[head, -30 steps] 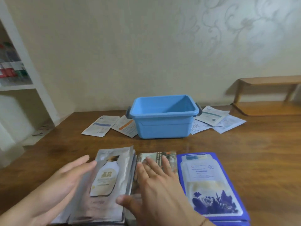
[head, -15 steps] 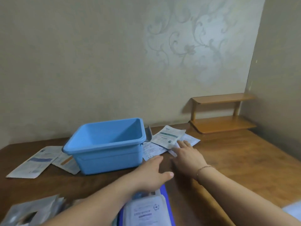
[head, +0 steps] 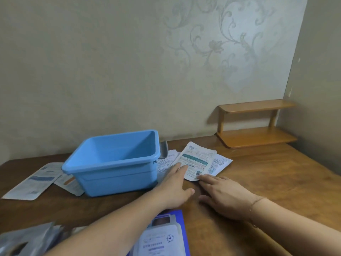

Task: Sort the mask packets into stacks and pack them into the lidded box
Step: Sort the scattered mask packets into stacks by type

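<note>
A loose pile of white mask packets lies on the table just right of an open blue box. The left hand lies flat, fingers spread on the pile's near edge; the right hand touches its corner, fingers straight. Best to press lightly and slide the packets together, squaring edges before lifting.
</note>
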Demonstrator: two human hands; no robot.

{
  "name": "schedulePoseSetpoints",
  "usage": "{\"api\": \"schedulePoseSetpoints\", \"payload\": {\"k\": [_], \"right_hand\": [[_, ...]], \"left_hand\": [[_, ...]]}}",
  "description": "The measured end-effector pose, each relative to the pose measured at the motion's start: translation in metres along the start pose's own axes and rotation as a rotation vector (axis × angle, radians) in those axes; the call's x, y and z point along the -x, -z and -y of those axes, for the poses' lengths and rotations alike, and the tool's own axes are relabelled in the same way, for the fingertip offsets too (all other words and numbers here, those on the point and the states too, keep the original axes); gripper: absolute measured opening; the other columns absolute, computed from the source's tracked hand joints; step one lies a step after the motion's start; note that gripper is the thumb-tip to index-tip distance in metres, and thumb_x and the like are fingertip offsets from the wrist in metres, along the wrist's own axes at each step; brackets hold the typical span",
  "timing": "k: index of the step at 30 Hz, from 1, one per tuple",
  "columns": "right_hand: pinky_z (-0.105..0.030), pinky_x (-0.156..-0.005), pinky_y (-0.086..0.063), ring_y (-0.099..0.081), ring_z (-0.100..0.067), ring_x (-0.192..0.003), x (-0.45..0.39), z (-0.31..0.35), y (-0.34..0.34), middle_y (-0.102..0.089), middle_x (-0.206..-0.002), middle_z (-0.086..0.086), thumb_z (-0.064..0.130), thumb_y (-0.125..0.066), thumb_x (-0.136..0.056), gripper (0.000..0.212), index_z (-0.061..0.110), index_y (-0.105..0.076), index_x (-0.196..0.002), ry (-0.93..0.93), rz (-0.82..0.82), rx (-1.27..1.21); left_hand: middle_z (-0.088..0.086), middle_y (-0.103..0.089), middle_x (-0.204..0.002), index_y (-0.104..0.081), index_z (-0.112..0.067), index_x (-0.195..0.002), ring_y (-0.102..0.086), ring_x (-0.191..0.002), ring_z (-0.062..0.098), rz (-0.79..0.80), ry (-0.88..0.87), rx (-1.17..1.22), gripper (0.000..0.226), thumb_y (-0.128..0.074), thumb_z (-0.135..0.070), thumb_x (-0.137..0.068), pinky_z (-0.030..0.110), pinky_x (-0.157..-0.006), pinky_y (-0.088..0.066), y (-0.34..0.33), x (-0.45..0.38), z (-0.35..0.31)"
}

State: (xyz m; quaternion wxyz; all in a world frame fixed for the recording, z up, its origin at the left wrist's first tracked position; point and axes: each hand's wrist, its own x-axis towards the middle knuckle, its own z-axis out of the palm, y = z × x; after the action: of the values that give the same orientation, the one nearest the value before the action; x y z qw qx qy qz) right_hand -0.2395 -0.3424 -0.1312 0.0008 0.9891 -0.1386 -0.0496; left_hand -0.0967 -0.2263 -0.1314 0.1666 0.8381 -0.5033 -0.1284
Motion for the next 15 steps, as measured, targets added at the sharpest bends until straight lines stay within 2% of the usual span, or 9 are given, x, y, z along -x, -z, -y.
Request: {"api": "schedulePoseSetpoints", "payload": {"k": [4, 6, 8, 10, 11, 13, 15], "right_hand": [[-0.024, -0.115, -0.019, -0.029, -0.012, -0.140, 0.053, 0.001, 0.003, -0.022, -0.158, 0.011, 0.055, -0.030, -0.097, 0.059, 0.025, -0.032, -0.148, 0.075, -0.058, -0.008], [-0.022, -0.113, -0.021, -0.034, -0.011, -0.138, 0.072, 0.002, 0.003, -0.026, -0.157, 0.014, 0.058, -0.025, -0.090, 0.066, 0.027, -0.036, -0.147, 0.101, -0.108, -0.024], [-0.022, -0.110, -0.030, -0.044, -0.011, -0.131, 0.085, 0.002, 0.000, -0.035, -0.153, 0.014, 0.058, -0.026, -0.084, 0.067, 0.029, -0.046, -0.141, 0.110, -0.158, -0.020], [-0.024, -0.099, -0.047, -0.060, -0.010, -0.115, 0.096, -0.005, 0.001, -0.055, -0.138, 0.015, 0.050, -0.048, -0.084, 0.048, 0.032, -0.060, -0.127, 0.136, -0.335, -0.006], [-0.025, -0.094, -0.051, -0.062, -0.008, -0.111, 0.102, -0.009, 0.002, -0.060, -0.131, 0.016, 0.044, -0.061, -0.082, 0.042, 0.034, -0.061, -0.123, 0.128, -0.439, -0.054], [-0.026, -0.097, -0.049, -0.057, -0.001, -0.116, 0.112, -0.012, 0.009, -0.059, -0.128, 0.022, 0.035, -0.077, -0.077, 0.056, 0.040, -0.052, -0.127, 0.009, -0.583, -0.263], [-0.023, -0.098, -0.046, -0.051, 0.006, -0.118, 0.119, -0.012, 0.019, -0.055, -0.128, 0.029, 0.036, -0.080, -0.076, 0.070, 0.046, -0.041, -0.134, -0.158, -0.593, -0.480]], "left_hand": [[-0.008, -0.009, -0.164, -0.020, -0.032, -0.155, -0.001, -0.151, 0.013, 0.067, -0.171, -0.170, 0.077, -0.058, -0.048, -0.091, 0.040, -0.123, -0.005, -0.005, 0.006, -0.011], [-0.007, -0.022, -0.162, -0.030, -0.035, -0.152, -0.014, -0.149, 0.014, 0.067, -0.257, -0.243, 0.060, -0.052, -0.041, -0.096, 0.043, -0.122, -0.012, -0.007, 0.011, -0.021], [-0.009, -0.036, -0.155, -0.041, -0.036, -0.146, -0.029, -0.143, 0.015, 0.030, -0.325, -0.304, 0.049, -0.046, -0.029, -0.098, 0.040, -0.118, -0.024, -0.004, 0.018, -0.031], [-0.010, -0.047, -0.148, -0.049, -0.037, -0.141, -0.041, -0.135, 0.018, -0.030, -0.400, -0.308, 0.046, -0.044, -0.022, -0.098, 0.040, -0.111, -0.035, 0.000, 0.026, -0.038], [-0.010, -0.052, -0.144, -0.051, -0.038, -0.139, -0.046, -0.131, 0.019, -0.065, -0.435, -0.288, 0.046, -0.043, -0.021, -0.097, 0.040, -0.106, -0.040, 0.004, 0.030, -0.040], [-0.009, -0.063, -0.130, -0.058, -0.037, -0.130, -0.056, -0.117, 0.020, -0.147, -0.517, -0.206, 0.046, -0.042, -0.019, -0.092, 0.035, -0.092, -0.046, 0.015, 0.043, -0.044], [-0.007, -0.070, -0.098, -0.068, -0.028, -0.108, -0.060, -0.089, 0.020, -0.204, -0.618, -0.044, 0.034, -0.043, -0.018, -0.086, 0.032, -0.071, -0.045, 0.032, 0.058, -0.049]]}}
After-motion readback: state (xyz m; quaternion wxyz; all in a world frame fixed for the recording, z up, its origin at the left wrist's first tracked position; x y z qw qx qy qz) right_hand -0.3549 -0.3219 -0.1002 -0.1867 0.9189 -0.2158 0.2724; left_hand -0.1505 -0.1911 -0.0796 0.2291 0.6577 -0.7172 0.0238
